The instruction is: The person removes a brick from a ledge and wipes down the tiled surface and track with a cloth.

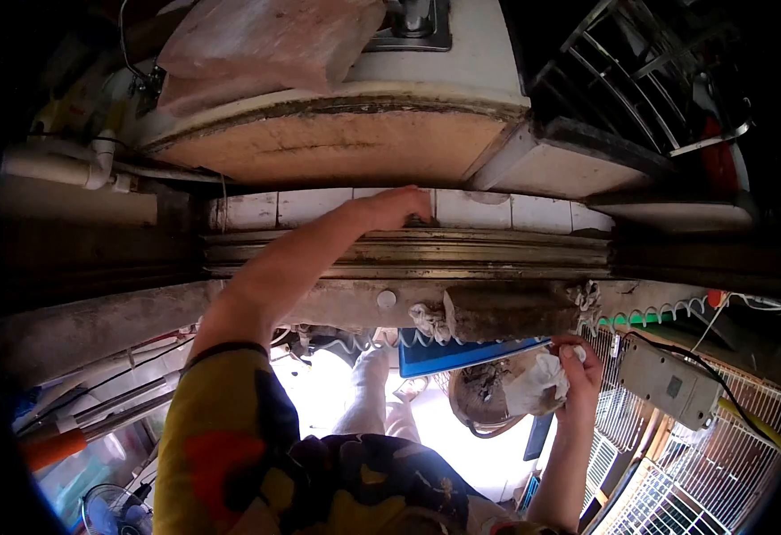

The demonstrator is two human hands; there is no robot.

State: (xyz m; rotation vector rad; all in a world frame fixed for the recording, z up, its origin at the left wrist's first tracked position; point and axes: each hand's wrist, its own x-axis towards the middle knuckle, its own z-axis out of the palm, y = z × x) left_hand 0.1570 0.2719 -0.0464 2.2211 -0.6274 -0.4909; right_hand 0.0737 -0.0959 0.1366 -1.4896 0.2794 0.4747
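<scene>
Crumpled tissue [544, 382] over the bucket [479, 432] seems soft, light, tearable; our right fingers [590, 362] pinch it, best by its bunched end; beyond the bucket, we cannot tell if our left fingers [421, 201] grip.

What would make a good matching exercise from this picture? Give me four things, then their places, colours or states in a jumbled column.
Column one:
1. Left hand
2. Right hand
3. Tiles
4. Bucket

Column two:
A. White, in a row
B. Has dark debris inside
C. On an outstretched arm, at the metal ledge
D. Gripping a crumpled white wad

Right pairs: 1-C, 2-D, 3-A, 4-B.
</scene>
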